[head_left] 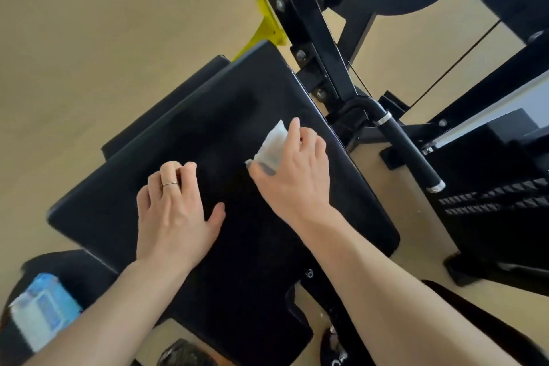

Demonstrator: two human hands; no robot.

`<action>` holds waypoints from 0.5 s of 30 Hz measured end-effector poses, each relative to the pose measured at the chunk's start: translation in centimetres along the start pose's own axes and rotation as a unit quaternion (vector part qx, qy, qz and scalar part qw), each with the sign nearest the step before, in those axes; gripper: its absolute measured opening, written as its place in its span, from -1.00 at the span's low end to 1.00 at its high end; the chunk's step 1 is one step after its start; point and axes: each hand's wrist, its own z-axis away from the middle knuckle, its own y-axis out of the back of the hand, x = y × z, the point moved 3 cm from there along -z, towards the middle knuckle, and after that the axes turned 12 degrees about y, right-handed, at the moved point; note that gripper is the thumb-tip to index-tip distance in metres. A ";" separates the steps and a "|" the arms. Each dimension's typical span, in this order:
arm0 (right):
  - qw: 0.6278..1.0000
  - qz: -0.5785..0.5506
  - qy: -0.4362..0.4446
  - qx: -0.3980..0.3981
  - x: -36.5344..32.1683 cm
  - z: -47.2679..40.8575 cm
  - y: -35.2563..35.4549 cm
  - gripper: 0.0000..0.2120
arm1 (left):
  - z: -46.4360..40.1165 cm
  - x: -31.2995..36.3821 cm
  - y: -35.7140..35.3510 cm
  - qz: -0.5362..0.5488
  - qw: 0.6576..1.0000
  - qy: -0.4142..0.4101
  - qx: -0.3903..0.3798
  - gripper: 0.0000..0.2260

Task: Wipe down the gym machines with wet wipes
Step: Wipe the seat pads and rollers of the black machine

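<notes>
Nearest, bottom left, a blue wipes pack [41,310] sits blurred. Left hand [175,214] rests on the black pad [190,128], fingers [170,175] loosely curled, holding nothing. Right hand [297,175] pinches a white wipe [271,144] — folded, between thumb and forefinger, against the pad. Beyond — a black handle [408,151].

Both hands forward — left hand [175,211] flat, right hand [292,175] pinching.

Right hand [292,175] holding wet wipe [271,147], left hand [175,211] on black pad [184,128]
</notes>
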 end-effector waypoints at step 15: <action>0.990 0.076 0.117 -0.032 5.1 -3.9 -3.6 -0.45 | 1.2 -2.8 -2.3 -0.044 0.997 -0.007 -0.059 -0.06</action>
